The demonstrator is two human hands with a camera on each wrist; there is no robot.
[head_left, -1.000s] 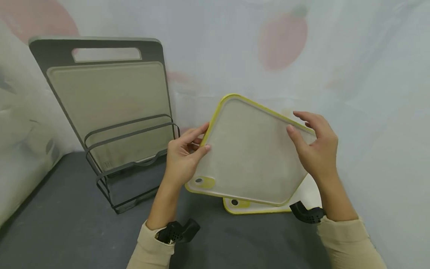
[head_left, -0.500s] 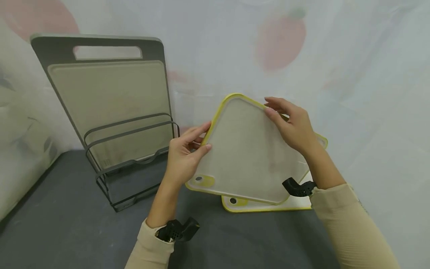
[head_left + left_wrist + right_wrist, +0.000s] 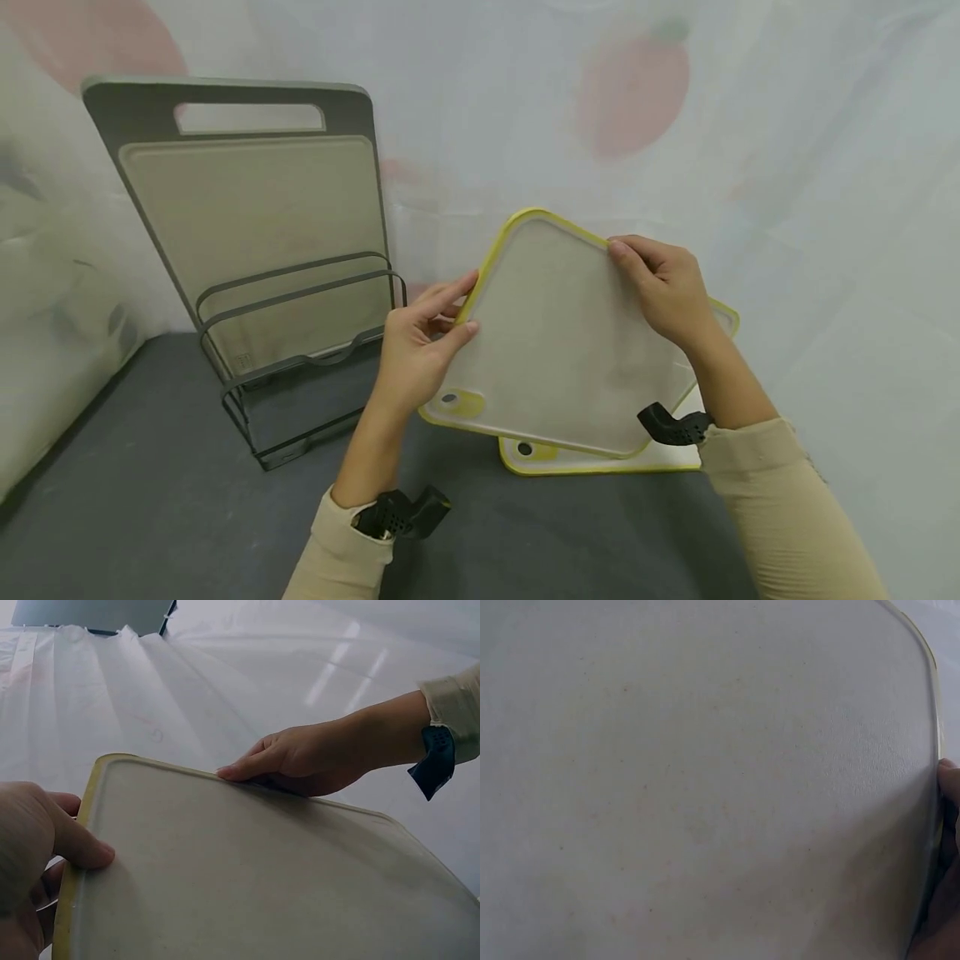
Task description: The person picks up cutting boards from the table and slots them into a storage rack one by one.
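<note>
We hold a yellow-rimmed cutting board (image 3: pixel 558 333) tilted in the air above a dark tabletop (image 3: pixel 150 517), our left hand (image 3: pixel 420 350) pinching its left edge, thumb on the face, and our right hand (image 3: pixel 663 287) curled over its upper right edge; the board is lifted but not yet in the wire rack (image 3: pixel 300 367) just to its left, where a large grey board (image 3: pixel 247 225) already stands in the rear slot; a second yellow-rimmed board (image 3: pixel 600 458) lies flat beneath the raised one, untouched, so by our reckoning two boards remain out of the rack
</note>
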